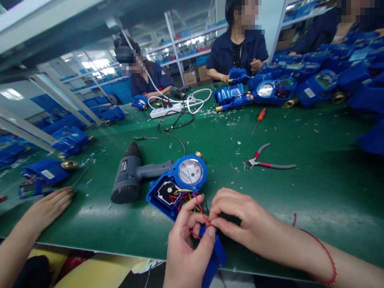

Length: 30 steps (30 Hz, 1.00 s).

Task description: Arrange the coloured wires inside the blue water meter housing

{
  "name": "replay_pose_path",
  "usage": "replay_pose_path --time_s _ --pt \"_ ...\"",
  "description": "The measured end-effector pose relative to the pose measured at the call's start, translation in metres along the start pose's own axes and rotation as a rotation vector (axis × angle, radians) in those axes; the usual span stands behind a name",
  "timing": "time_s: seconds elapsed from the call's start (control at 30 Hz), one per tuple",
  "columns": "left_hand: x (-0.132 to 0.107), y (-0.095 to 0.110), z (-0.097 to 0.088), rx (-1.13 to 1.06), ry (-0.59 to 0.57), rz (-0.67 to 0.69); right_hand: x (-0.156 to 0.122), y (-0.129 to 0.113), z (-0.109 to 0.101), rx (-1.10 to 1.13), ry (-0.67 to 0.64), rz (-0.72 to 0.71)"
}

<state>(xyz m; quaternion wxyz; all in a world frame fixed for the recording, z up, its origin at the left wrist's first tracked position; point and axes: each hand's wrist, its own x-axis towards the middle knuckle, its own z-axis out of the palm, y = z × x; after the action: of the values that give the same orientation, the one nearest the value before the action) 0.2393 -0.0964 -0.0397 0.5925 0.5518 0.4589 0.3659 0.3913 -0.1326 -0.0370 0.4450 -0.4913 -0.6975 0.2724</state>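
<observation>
An open blue water meter (pixel 180 180) lies on the green table (pixel 315 192) in front of me, its round dial up and red, yellow and black wires spilling from its compartment. My left hand (pixel 186 244) is closed, pinching a thin red wire (pixel 200 214) and holding a blue plastic piece (pixel 216 256) at the table's near edge. My right hand (pixel 240 220), with a red string on its wrist, pinches the same wires right beside the left thumb.
A grey heat gun (pixel 129 176) lies left of the meter, and pliers (pixel 267 163) and a red-handled screwdriver (pixel 259 118) lie further right. A co-worker's hand (pixel 49 206) rests flat at the left. Blue meters (pixel 270 90), a power strip (pixel 166 110) and seated people line the far side.
</observation>
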Motion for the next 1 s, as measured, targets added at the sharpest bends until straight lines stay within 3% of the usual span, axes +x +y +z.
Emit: replay_pose_path --time_s 0.13,0.3,0.43,0.53,0.67,0.83,1.0 --pt "0.0 0.0 0.0 0.011 -0.012 0.002 0.001 -0.002 0.001 -0.204 -0.051 -0.034" --pt "0.0 0.002 0.0 0.019 -0.012 0.005 0.004 0.004 -0.006 -0.39 0.167 -0.06" --pt "0.0 0.001 -0.002 0.029 -0.029 -0.004 0.003 0.015 -0.016 -0.598 0.313 0.048" --pt "0.001 -0.002 -0.006 0.043 -0.066 0.013 0.004 0.012 -0.015 -0.383 0.282 0.122" --pt "-0.001 -0.007 -0.014 0.059 -0.15 0.063 0.004 0.0 -0.002 0.097 0.035 0.173" --pt "-0.009 -0.008 -0.022 0.096 0.021 0.103 0.002 0.0 0.006 0.072 0.084 0.239" --pt "-0.012 -0.008 -0.03 0.206 0.058 0.174 0.003 0.004 0.001 0.035 0.118 0.312"
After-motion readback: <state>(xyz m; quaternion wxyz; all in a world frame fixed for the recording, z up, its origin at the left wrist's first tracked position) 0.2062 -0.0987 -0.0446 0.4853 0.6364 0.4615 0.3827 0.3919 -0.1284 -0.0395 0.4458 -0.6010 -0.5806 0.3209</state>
